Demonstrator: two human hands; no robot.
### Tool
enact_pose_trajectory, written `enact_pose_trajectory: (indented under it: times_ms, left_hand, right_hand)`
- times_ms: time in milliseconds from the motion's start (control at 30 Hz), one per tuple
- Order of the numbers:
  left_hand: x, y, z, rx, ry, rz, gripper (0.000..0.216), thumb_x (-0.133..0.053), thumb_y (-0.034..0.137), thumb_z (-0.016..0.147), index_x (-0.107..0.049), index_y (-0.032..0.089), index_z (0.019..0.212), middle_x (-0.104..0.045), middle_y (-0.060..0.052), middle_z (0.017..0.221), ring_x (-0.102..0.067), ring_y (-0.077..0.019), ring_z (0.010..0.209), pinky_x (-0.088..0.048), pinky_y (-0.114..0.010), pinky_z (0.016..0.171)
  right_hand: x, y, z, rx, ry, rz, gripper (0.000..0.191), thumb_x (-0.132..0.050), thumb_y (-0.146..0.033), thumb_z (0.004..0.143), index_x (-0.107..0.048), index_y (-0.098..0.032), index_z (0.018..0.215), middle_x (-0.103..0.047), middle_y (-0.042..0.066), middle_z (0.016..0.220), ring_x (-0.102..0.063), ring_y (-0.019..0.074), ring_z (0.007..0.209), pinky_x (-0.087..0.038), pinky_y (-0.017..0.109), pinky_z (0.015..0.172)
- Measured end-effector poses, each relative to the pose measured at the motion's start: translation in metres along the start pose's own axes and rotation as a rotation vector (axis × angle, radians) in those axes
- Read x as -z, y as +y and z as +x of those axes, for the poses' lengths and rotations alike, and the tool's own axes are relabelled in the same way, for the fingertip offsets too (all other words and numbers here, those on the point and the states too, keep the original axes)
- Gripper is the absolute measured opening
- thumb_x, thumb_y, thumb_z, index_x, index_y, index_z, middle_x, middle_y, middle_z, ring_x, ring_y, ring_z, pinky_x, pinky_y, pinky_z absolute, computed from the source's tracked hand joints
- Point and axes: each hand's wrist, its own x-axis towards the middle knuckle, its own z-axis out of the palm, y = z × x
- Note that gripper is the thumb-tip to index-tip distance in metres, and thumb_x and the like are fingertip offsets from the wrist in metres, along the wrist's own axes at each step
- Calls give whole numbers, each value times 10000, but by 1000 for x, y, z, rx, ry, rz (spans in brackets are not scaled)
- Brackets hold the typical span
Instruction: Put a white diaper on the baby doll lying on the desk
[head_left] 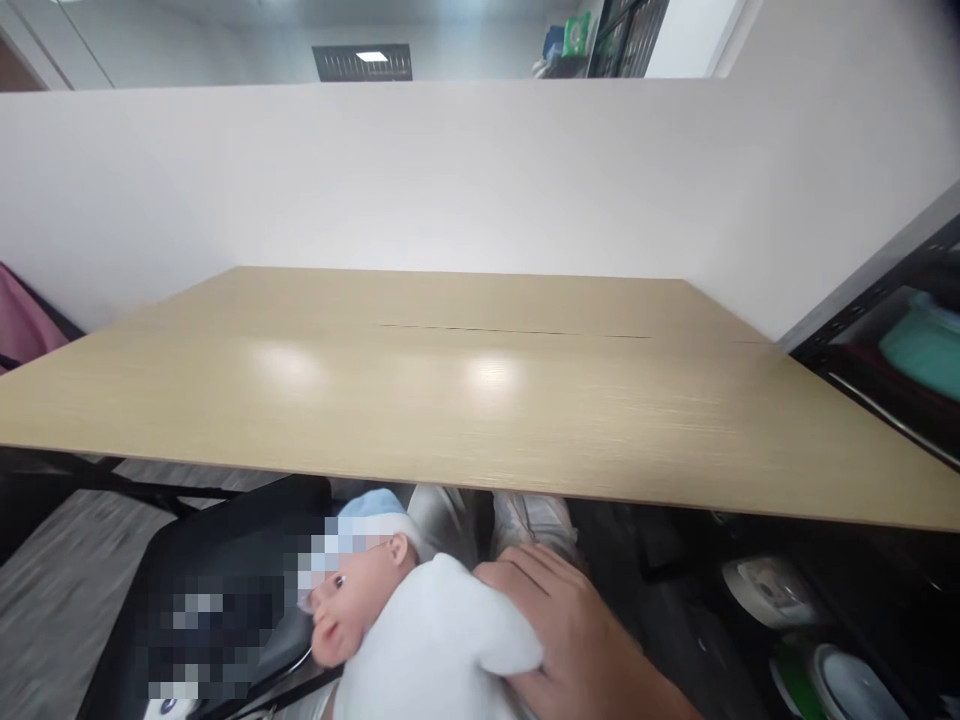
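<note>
A baby doll [442,640] in white clothing and a light blue and white cap lies tilted below the table's front edge, its head toward the left. My right hand [566,630] is closed on the doll's side at the white sleeve, with the thumb partly hidden behind the cloth. My left hand does not show; the doll's body covers the area at the bottom edge. Beneath the doll, my legs in light trousers [442,515] are partly visible.
A light wood table [465,400] spans the view before a white partition [450,180]. At lower left is a black padded item [247,540], partly blurred out. Dark shelving with a teal item [926,345] stands at right; round containers [855,680] sit below it.
</note>
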Motion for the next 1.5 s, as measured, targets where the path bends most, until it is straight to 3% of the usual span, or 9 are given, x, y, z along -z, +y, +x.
enact_pose_trajectory:
  times_ms: [133,267,367,500,600,1000,1200,1367,1500]
  left_hand:
    - [15,-1,22,-47,6,2,855,-752,763,686,-646,403,1454,-794,-94,1063,-746,-469,1046,-669,-610,748]
    - [40,4,29,-119,15,-1,536,-700,636,827,-718,358,1285,-797,-48,1046,-746,-408,1072,-660,-521,837]
    - [61,21,53,-220,-2,32,350,-677,489,903,-721,295,1192,-801,-45,1104,-760,-320,1005,-627,-402,867]
    - [81,50,111,-358,-2,52,389,-680,414,920,-674,249,1272,-802,-53,1206,-761,-284,1037,-571,-320,860]
    - [85,57,149,-387,-5,42,450,-675,452,937,-660,230,1328,-798,-69,1250,-757,-290,1069,-550,-316,870]
    - [83,38,236,-431,35,239,381,-617,428,990,-705,216,1293,-792,-74,1191,-742,-282,1025,-489,-320,827]
    - [78,37,284,-438,19,249,398,-599,476,1009,-698,216,1295,-785,-76,1192,-738,-289,1035,-496,-331,822]
    - [75,28,341,-455,46,279,504,-648,536,962,-664,258,1382,-776,-71,1265,-739,-321,1106,-526,-371,862]
    - [76,26,386,-438,55,337,513,-634,574,955,-659,258,1358,-779,-71,1238,-746,-332,1072,-524,-374,791]
  right_hand:
    - [45,-11,-17,59,51,-3,309,-583,-324,942,-658,-273,1237,-714,53,983,-668,257,873,-517,380,809]
    - [93,-10,-31,-124,119,-62,418,-605,-261,932,-670,-360,1333,-751,59,1088,-713,266,929,-572,364,800]
    - [109,5,-29,-232,231,-136,385,-610,-265,920,-712,-348,1281,-756,67,1117,-721,279,968,-584,358,775]
    - [107,37,-15,-283,356,-258,265,-603,-346,965,-722,-306,1198,-755,70,1098,-707,288,975,-559,371,780]
    - [100,65,-7,-320,396,-354,246,-606,-372,991,-704,-283,1200,-751,68,1103,-695,288,999,-528,376,802]
    - [74,155,28,-362,389,-355,387,-583,-527,1061,-680,-248,1312,-760,94,1253,-700,303,1135,-536,418,936]
    - [83,198,56,-326,362,-356,433,-552,-536,1083,-641,-254,1399,-743,99,1329,-677,325,1210,-527,450,995]
    - [96,241,95,-283,335,-375,403,-549,-576,1075,-669,-266,1302,-769,89,1246,-695,329,1126,-531,458,949]
    - [102,274,132,-252,361,-402,409,-555,-578,1065,-674,-252,1281,-773,99,1227,-699,343,1108,-532,474,951]
